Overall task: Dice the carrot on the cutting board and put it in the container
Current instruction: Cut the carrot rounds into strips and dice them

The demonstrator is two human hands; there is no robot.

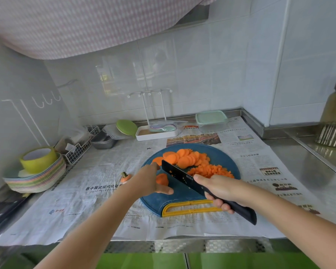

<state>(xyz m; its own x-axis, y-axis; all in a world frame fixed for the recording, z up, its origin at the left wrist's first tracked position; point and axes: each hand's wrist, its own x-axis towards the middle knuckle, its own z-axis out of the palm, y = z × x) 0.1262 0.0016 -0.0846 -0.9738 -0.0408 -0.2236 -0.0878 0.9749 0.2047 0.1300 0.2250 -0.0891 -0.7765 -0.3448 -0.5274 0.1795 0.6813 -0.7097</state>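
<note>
Orange carrot half behind left hand, right hand gripping knife

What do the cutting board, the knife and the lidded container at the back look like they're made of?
Cutting board: probably plastic, matte blue with a moulded yellow handle. Knife: matte black blade, coated steel or ceramic, cannot tell which; dark handle looks plastic. Container: clear plastic, see-through walls, pale green lid.
</note>
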